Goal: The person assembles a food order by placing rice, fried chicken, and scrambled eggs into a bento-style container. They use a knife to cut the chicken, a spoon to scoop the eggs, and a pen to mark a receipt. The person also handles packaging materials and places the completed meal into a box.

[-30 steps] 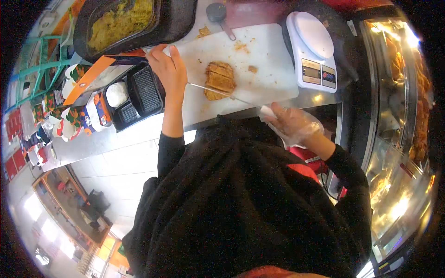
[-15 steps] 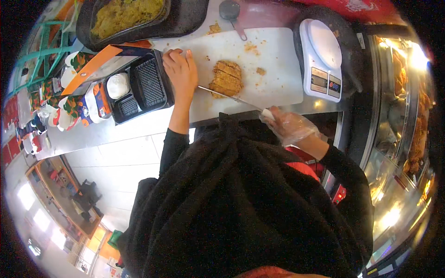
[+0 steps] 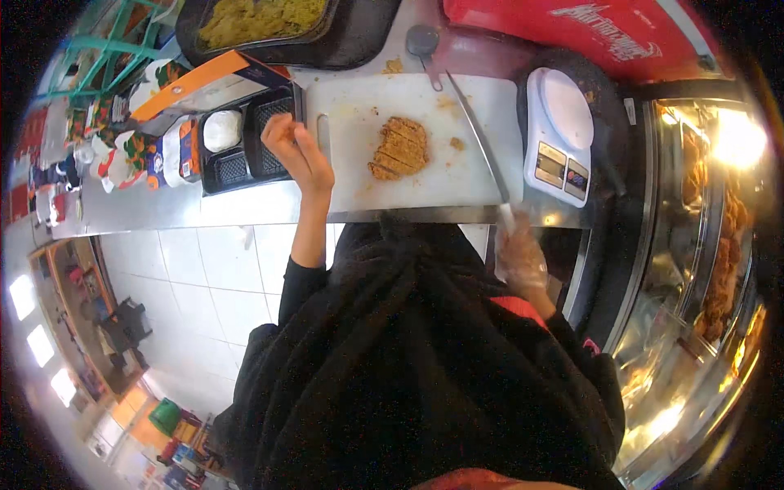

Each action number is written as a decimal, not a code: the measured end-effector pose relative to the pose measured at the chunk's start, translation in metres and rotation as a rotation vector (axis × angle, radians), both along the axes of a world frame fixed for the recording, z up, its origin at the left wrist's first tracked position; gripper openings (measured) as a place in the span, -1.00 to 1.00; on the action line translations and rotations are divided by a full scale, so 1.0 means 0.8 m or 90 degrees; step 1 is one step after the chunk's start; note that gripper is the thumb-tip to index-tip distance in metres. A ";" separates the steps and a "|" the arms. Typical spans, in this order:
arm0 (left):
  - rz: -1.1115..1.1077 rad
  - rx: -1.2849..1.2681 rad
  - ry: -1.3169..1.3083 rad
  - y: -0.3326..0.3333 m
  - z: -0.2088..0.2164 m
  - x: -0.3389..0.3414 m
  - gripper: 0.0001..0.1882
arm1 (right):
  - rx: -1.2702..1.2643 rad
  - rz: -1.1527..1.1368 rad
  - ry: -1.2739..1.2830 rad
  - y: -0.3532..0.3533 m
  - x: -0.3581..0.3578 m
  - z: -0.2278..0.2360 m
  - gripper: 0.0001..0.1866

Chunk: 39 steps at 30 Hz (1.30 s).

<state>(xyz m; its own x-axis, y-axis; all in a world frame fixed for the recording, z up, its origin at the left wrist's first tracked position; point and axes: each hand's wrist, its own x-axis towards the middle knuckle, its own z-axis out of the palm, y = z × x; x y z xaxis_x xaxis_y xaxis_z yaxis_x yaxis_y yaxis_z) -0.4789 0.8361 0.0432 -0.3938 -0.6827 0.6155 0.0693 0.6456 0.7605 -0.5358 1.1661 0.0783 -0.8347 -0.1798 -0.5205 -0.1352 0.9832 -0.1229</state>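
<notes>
A sliced breaded cutlet [image 3: 400, 149] lies in the middle of a white cutting board [image 3: 359, 175] on the steel counter. My bare left hand [image 3: 298, 153] rests at the board's left edge beside a black compartment tray [image 3: 245, 163], holding nothing. My gloved right hand [image 3: 521, 260], blurred, is at the counter's front edge on the handle end of a long knife [image 3: 482, 143]. The blade lies along the board's right side, clear of the cutlet.
A white kitchen scale [image 3: 557, 135] stands right of the board. A black pan of yellow food [image 3: 261, 20] and a metal scoop [image 3: 425, 45] sit behind it. A white rice ball [image 3: 221, 129] fills one tray compartment. Cartons [image 3: 159, 155] crowd the left; a lit display case [image 3: 719, 245] stands right.
My left hand came off the cutlet and moved to the board's left edge. The knife swung from across the cutlet to the board's right side as my right hand drew back.
</notes>
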 end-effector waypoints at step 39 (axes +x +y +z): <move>0.180 -0.033 -0.282 -0.159 -0.065 0.219 -0.41 | -0.404 0.756 -0.134 -0.472 -0.005 -0.005 -0.49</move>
<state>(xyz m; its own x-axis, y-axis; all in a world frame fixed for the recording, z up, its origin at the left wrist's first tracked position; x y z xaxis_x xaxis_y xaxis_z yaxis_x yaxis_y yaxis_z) -0.3040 0.7087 -0.0089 -0.4281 -0.7731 0.4681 -0.4342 0.6302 0.6437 -0.5402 0.7886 0.0743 0.0738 -0.9814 -0.1773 -0.7754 0.0553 -0.6290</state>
